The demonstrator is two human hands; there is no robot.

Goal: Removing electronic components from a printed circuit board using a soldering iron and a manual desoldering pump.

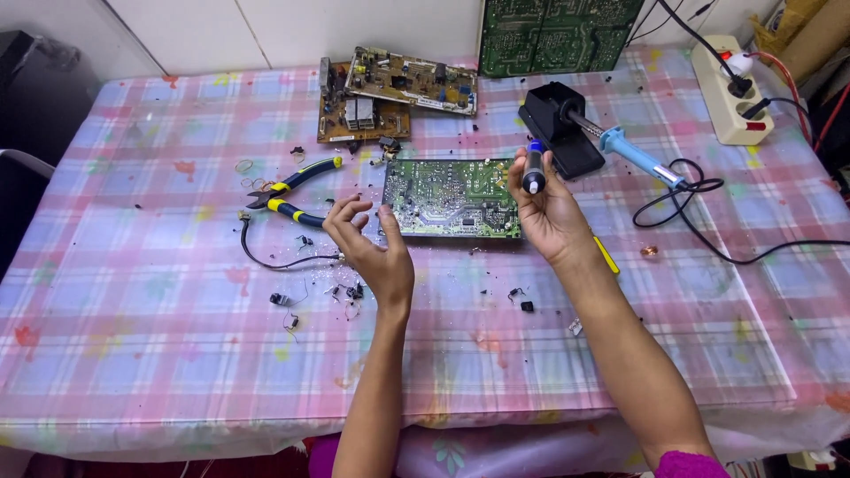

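Table covered in pink-blue plaid cloth, fills most of the view. Green circuit board lies flat at table centre, solder side up. Two more brown boards stacked at the far edge, another green board standing against the wall behind.

Right hand raised just over the green circuit board's right edge, fingers wrapped tight around a dark desoldering pump, held upright, blue tip on top, white knob facing camera. Left hand at the board's left edge, fingers spread and curled, holding nothing; fingertips near or maybe touching the board corner, hard to tell from this angle.

Black soldering iron stand just behind the right hand, blue-handled soldering iron resting in it, black cord looping off to the right. White power strip at far right corner with plugs in it.

Blue-yellow pliers left of the board, jaws pointing left. Black wire curves below the pliers, toward the left hand. Yellow tool partly hidden under the right wrist. Small black components and clipped leads scattered on the cloth around both wrists.
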